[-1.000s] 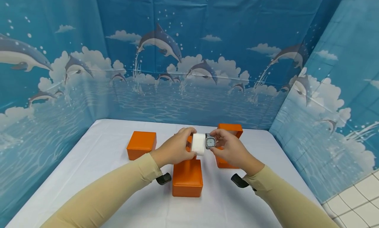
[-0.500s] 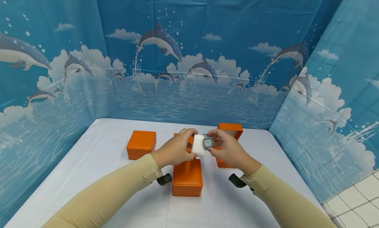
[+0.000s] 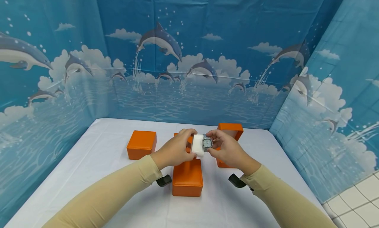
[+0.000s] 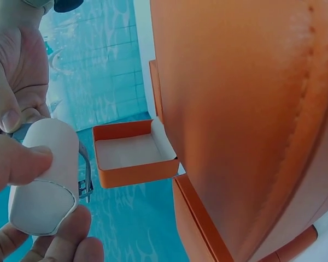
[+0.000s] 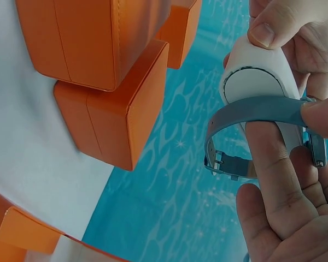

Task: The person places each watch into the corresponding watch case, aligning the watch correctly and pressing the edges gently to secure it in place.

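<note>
In the head view, my left hand (image 3: 176, 150) grips a white watch cushion (image 3: 197, 145) above the orange boxes. My right hand (image 3: 231, 150) pinches a wristwatch (image 3: 207, 142) with a square pale dial, right beside the cushion. The right wrist view shows its blue-grey strap (image 5: 257, 109) buckled into a loop, with a right finger (image 5: 270, 158) inside it. The loop overlaps the cushion's end (image 5: 254, 84); I cannot tell whether that end sits inside it. In the left wrist view, my left thumb (image 4: 22, 164) lies along the cushion, with fingers curled beneath.
Below the hands stands a closed orange box (image 3: 187, 180), with another orange piece partly hidden behind it. A second closed box (image 3: 140, 145) is at the left. On the right, an orange box (image 3: 230, 126) has its lid raised. A white cloth (image 3: 112, 175) covers the table.
My right hand has moved a little left, bringing the watch from beside the cushion up against it. My left hand and the boxes have barely moved.
</note>
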The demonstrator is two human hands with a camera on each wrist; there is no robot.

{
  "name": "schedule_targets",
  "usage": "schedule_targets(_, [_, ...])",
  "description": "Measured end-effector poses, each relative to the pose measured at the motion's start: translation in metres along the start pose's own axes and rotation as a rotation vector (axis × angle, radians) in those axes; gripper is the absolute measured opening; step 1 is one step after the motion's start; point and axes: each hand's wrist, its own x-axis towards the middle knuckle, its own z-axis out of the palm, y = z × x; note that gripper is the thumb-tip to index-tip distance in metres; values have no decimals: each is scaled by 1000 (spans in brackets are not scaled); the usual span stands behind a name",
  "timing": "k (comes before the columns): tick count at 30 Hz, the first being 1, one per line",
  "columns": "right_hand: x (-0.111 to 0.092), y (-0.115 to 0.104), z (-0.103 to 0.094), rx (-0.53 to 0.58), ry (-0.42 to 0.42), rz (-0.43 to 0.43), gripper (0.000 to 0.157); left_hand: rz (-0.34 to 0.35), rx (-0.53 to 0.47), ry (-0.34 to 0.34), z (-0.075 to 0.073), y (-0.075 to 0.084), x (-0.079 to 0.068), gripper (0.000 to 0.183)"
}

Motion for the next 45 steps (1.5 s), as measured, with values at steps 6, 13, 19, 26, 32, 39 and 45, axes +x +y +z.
schedule_targets(6, [0,-1,0,7,-2,4,47,-3,-13,20,1,0,-1,76])
schedule_targets(13, [0,-1,1,21,-3,20,49,-19,-48,36,2,-2,-2,75])
schedule_targets(19, [1,0,3,30,3,10,50,-26,-76,45,4,-3,-2,75])
schedule_targets(26, [1,0,4,27,7,22,52,-40,-123,59,5,-4,-2,74])
schedule_targets(32, [0,0,4,49,-3,28,51,-43,-145,72,7,-6,-2,73])
schedule_targets(39, [1,2,6,114,-20,25,52,-45,-155,76,7,-7,-2,74])
schedule_targets(45, [2,6,9,148,-23,24,55,-51,-174,84,6,-7,-1,74])
